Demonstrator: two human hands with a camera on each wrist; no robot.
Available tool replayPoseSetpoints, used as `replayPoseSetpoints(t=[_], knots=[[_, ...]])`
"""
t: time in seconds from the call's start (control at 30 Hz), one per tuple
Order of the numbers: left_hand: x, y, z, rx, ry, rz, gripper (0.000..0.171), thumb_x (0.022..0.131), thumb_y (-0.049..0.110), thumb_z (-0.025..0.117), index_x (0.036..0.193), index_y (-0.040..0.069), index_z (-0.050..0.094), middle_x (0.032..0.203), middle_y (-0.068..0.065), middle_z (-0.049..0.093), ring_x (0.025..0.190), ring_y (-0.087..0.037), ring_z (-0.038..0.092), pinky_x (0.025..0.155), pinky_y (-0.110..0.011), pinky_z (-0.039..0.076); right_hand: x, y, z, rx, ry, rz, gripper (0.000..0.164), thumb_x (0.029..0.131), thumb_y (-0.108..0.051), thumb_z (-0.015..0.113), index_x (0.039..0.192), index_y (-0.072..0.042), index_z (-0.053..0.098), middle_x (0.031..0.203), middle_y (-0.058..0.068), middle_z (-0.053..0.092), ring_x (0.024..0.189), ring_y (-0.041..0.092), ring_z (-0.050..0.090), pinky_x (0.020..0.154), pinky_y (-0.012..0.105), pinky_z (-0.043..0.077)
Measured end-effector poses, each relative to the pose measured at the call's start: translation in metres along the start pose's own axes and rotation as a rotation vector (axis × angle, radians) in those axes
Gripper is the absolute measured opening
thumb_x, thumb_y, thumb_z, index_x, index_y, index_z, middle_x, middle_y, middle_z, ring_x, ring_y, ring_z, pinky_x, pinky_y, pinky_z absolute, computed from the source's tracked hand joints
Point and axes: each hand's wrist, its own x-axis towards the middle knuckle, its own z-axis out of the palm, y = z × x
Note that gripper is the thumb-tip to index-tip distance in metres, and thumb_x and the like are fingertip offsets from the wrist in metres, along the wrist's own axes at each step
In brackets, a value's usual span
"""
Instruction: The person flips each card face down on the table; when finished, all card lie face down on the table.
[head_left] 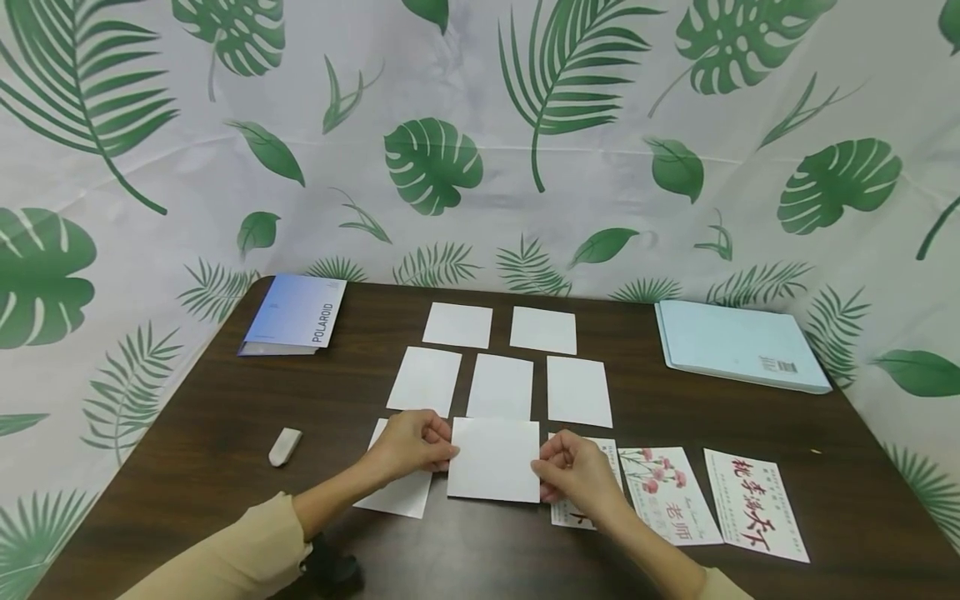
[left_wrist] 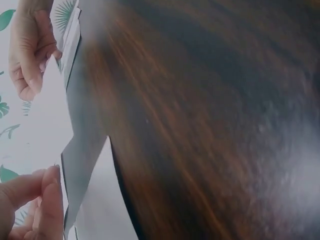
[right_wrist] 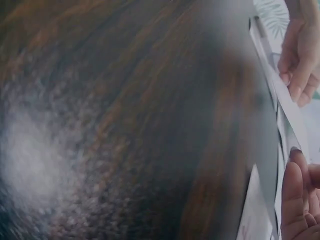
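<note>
Head view, lower middle of the frame: the left hand [head_left: 416,440] pinches the left edge of a blank white card [head_left: 493,458] between thumb and curled fingers, while the right hand [head_left: 581,475] pinches its right edge the same way, fingertips drawn close on the thin sheet. The card spans the gap between both hands. A white sheet [head_left: 397,496] lies under the left forearm; printed cards [head_left: 671,500] lie at lower right, one partly behind the right hand. Beyond, five white cards [head_left: 579,392] fill the centre, with a POLAROID booklet [head_left: 300,312] at left and a pale blue folder [head_left: 738,346] at right.
</note>
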Motion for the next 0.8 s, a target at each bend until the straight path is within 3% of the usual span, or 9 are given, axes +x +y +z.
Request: replayPoseSetpoints(t=[0.23, 0.33, 0.47, 0.63, 0.8], knots=[[0.004, 0.002, 0.000, 0.321, 0.001, 0.122, 0.015, 0.074, 0.005, 0.075, 0.073, 0.005, 0.060, 0.058, 0.002, 0.061, 0.047, -0.006, 0.060, 0.047, -0.018, 0.047, 0.005, 0.011, 0.002, -0.161, -0.067, -0.080, 0.013, 0.079, 0.001, 0.068, 0.082, 0.002, 0.055, 0.060, 0.008, 0.065, 0.046, 0.013, 0.062, 0.043, 0.025, 0.052], [0.004, 0.006, 0.000, 0.407, -0.010, 0.169, 0.015, 0.073, 0.003, 0.073, 0.071, 0.005, 0.059, 0.055, 0.003, 0.060, 0.044, -0.004, 0.056, 0.045, -0.018, 0.044, 0.005, 0.012, 0.003, -0.239, -0.068, -0.119, 0.013, 0.078, 0.001, 0.068, 0.080, 0.000, 0.056, 0.056, 0.004, 0.062, 0.042, 0.009, 0.058, 0.040, 0.022, 0.049], [0.005, 0.010, 0.000, 0.459, -0.044, 0.175, 0.016, 0.073, 0.001, 0.072, 0.069, 0.005, 0.058, 0.054, 0.002, 0.060, 0.043, -0.005, 0.055, 0.044, -0.018, 0.042, 0.005, 0.010, 0.004, -0.352, -0.065, -0.168, 0.015, 0.077, 0.001, 0.068, 0.076, -0.003, 0.054, 0.051, -0.001, 0.058, 0.036, 0.005, 0.051, 0.035, 0.019, 0.041], [0.007, 0.011, 0.002, 0.501, -0.056, 0.131, 0.017, 0.074, 0.001, 0.073, 0.068, 0.006, 0.057, 0.054, 0.002, 0.059, 0.044, -0.006, 0.057, 0.044, -0.018, 0.042, 0.007, 0.010, 0.004, -0.472, -0.043, -0.214, 0.020, 0.076, -0.002, 0.073, 0.073, -0.007, 0.053, 0.050, -0.006, 0.054, 0.035, 0.001, 0.044, 0.035, 0.017, 0.035], [0.010, 0.013, 0.002, 0.511, -0.069, 0.097, 0.017, 0.074, 0.001, 0.074, 0.069, 0.005, 0.058, 0.055, 0.001, 0.059, 0.045, -0.006, 0.057, 0.044, -0.018, 0.044, 0.009, 0.010, -0.012, -0.514, 0.029, -0.214, 0.018, 0.077, -0.009, 0.075, 0.078, -0.009, 0.057, 0.052, -0.007, 0.051, 0.039, 0.002, 0.043, 0.038, 0.018, 0.035]])
